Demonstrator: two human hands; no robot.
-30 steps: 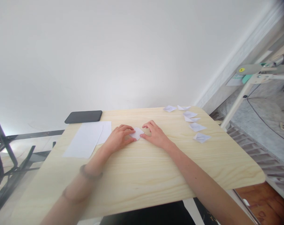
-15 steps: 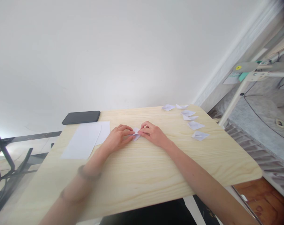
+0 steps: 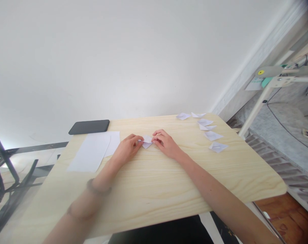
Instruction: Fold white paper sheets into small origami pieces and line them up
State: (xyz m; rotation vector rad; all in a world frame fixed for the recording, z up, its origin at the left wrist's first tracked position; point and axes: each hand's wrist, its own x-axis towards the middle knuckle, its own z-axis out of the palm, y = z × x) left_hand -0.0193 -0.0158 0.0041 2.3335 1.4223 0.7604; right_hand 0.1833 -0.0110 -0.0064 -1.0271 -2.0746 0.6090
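Observation:
A small folded white paper piece [image 3: 146, 140] is held just above the middle of the light wooden table [image 3: 154, 189]. My left hand [image 3: 127, 149] pinches its left edge with thumb and fingers. My right hand [image 3: 165, 143] pinches its right edge, fingers curled. Both hands meet over the paper. A dark bracelet sits on my left wrist.
White paper sheets [image 3: 93, 150] lie to the left, with a black phone [image 3: 89, 126] behind them at the far edge. Several small folded paper pieces [image 3: 211, 135] lie along the far right of the table. A lamp arm [image 3: 273, 78] stands to the right; a black chair frame stands at the left.
The paper lay flat under my fingertips a second ago. My right hand moved in to it, and both hands now pinch it and have lifted it slightly.

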